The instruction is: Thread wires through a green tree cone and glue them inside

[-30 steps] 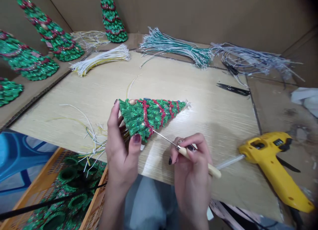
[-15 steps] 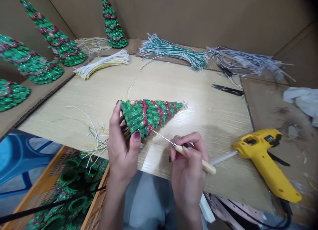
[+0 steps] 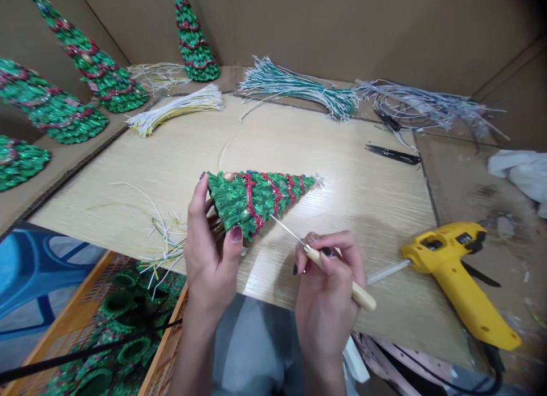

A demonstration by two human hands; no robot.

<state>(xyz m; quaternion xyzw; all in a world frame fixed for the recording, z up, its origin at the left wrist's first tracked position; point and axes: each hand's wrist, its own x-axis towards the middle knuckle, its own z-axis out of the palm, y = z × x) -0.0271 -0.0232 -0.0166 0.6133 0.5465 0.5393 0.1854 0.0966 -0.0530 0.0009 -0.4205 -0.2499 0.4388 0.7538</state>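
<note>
A small green Christmas tree figure (image 3: pixel 267 196) with red garlands lies on its side above the board, its clear star (image 3: pixel 318 181) pointing right. My left hand (image 3: pixel 211 236) is wrapped around its wide base, the thumb in front. Between the fingers of my right hand (image 3: pixel 327 282) is an awl (image 3: pixel 316 258) with a pale wooden handle, held like a pen. Its thin metal tip meets the tree's lower side, near a red garland; whether it goes into the surface I cannot tell. White and yellow wires (image 3: pixel 168 245) spread out behind my left hand, near the tree's base.
A yellow glue gun (image 3: pixel 459 276) lies at the right, thread snips (image 3: pixel 392 154) behind it. Bundles of white-yellow (image 3: pixel 177 108) and green-white wires (image 3: pixel 299 88) lie along the back. Finished-looking trees (image 3: pixel 196 43) stand at left and back. An orange crate (image 3: pixel 81 310) holds more trees below.
My right hand has shifted slightly right with the awl, and its tip has moved from the red garland to a point closer to the star. The left hand and tree stay put.
</note>
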